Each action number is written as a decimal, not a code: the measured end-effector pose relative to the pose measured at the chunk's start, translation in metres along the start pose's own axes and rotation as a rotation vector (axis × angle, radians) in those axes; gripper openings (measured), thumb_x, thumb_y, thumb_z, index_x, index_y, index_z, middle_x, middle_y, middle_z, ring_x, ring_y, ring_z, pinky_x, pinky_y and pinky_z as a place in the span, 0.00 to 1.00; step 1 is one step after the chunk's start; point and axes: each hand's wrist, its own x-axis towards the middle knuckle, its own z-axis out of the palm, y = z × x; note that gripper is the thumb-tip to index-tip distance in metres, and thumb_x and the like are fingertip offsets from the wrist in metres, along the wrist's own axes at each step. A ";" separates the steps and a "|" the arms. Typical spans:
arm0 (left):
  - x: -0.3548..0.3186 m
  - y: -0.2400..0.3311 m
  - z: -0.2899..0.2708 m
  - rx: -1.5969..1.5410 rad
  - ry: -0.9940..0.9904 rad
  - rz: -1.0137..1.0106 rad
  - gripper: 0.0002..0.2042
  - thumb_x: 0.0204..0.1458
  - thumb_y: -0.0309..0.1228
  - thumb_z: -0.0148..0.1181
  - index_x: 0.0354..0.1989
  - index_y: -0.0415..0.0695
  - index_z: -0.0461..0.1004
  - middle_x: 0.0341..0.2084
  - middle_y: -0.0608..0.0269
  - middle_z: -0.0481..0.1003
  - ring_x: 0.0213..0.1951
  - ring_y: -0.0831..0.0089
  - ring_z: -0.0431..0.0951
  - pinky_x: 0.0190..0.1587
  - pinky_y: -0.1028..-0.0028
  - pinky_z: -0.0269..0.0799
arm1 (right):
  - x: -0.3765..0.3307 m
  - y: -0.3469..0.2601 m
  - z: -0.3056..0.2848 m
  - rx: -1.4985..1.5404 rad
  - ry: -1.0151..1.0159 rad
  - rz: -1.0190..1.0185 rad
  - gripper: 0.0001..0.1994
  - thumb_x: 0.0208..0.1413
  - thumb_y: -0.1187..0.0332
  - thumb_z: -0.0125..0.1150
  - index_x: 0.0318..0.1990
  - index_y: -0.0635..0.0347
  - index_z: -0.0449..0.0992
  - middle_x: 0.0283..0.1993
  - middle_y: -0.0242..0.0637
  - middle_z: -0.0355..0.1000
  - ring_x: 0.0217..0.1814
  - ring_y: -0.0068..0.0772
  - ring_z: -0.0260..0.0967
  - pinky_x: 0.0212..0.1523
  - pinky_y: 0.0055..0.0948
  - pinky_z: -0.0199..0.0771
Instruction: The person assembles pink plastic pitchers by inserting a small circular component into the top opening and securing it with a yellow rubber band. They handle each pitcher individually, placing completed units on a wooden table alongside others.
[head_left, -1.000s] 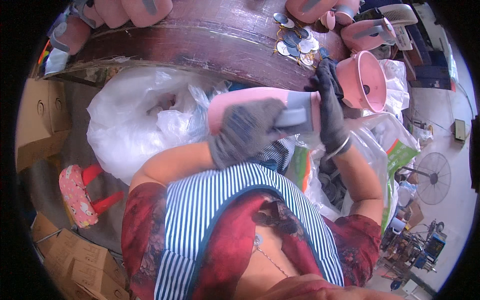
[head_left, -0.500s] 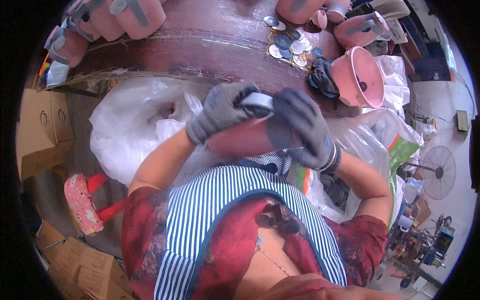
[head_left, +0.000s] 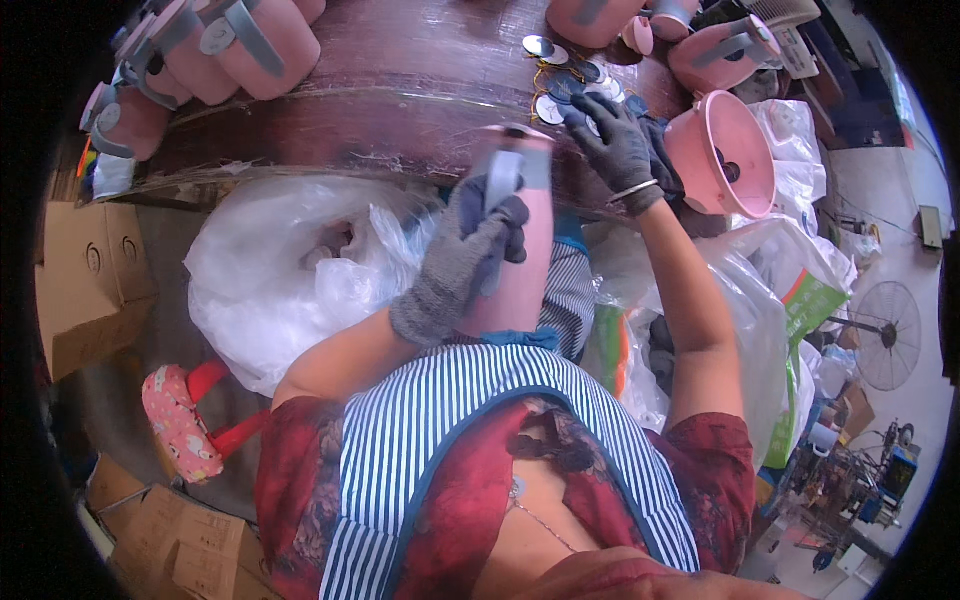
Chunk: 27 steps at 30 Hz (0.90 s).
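My left hand (head_left: 465, 245), in a grey knit glove, is wrapped around the grey handle of a pink jug (head_left: 525, 230). The jug stands roughly upright before my striped apron, its grey-collared top toward the table. My right hand (head_left: 615, 150), gloved as well, reaches over the table edge with fingers stretched out. Its fingertips lie at a pile of round tags (head_left: 549, 109), dark and silvery, with yellow strings. Whether it touches a tag I cannot tell. A dark cloth bundle (head_left: 660, 150) sits beside that hand, partly hidden by it.
Several pink jugs (head_left: 265, 50) stand on the table (head_left: 400, 60) at far left; more are at far right, near a pink bucket (head_left: 710, 150). Clear plastic bags (head_left: 270, 270) flank my lap. Cartons (head_left: 90, 270), a patterned stool (head_left: 180, 425) and a fan (head_left: 888, 335) are around.
The jug has gone from lying tilted between both hands to standing roughly upright in my left hand. My right hand has left it and moved forward and right to the tags.
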 end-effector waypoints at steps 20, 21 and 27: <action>0.005 0.052 -0.057 0.181 -0.213 -0.188 0.25 0.60 0.33 0.57 0.64 0.37 0.64 0.55 0.51 0.73 0.53 0.64 0.76 0.58 0.66 0.71 | -0.067 -0.042 -0.009 1.183 0.488 0.642 0.15 0.59 0.76 0.57 0.53 0.64 0.76 0.48 0.36 0.77 0.42 0.26 0.76 0.37 0.21 0.74; 0.005 0.050 -0.057 0.179 -0.185 -0.193 0.24 0.60 0.32 0.56 0.64 0.37 0.64 0.54 0.52 0.74 0.53 0.65 0.77 0.58 0.66 0.71 | -0.056 -0.040 -0.022 1.075 0.452 0.614 0.14 0.60 0.74 0.57 0.53 0.63 0.76 0.46 0.33 0.77 0.41 0.22 0.74 0.34 0.19 0.73; 0.009 0.040 -0.056 0.245 -0.121 -0.115 0.24 0.57 0.30 0.61 0.61 0.37 0.67 0.52 0.53 0.75 0.50 0.67 0.78 0.57 0.67 0.73 | -0.044 -0.071 -0.059 1.171 0.188 0.555 0.12 0.62 0.69 0.57 0.50 0.63 0.76 0.44 0.32 0.76 0.39 0.21 0.73 0.39 0.20 0.72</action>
